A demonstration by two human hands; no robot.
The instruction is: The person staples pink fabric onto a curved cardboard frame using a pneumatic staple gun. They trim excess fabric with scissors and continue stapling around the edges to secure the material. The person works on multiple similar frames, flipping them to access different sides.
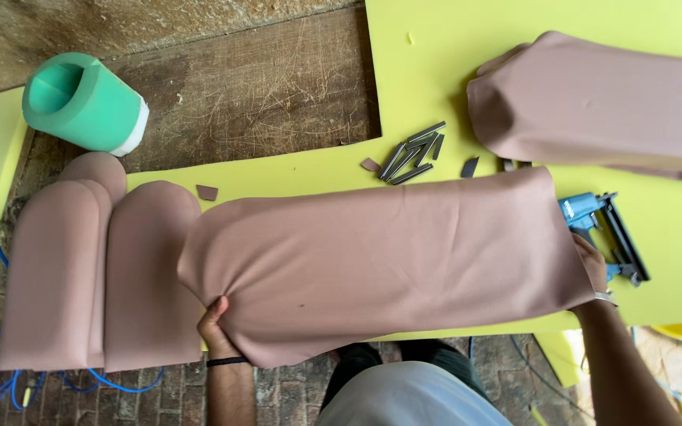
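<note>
Left hand [216, 322]: fingers pinching the gathered corner of a dusty-pink fabric-covered panel [388, 264], smooth, creased near the grip, lying across yellow foam sheet [467, 47]. Right hand [593, 264]: grips its far end; fingers hidden. Blue staple gun [605, 233] just beside.

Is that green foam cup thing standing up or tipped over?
Tipped over: the green foam cylinder lies on its side on the wooden table, its opening facing left.

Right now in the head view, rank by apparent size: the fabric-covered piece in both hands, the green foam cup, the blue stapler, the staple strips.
1. Fabric-covered piece
2. Green foam cup
3. Blue stapler, though partly hidden by the fabric
4. Staple strips
</note>
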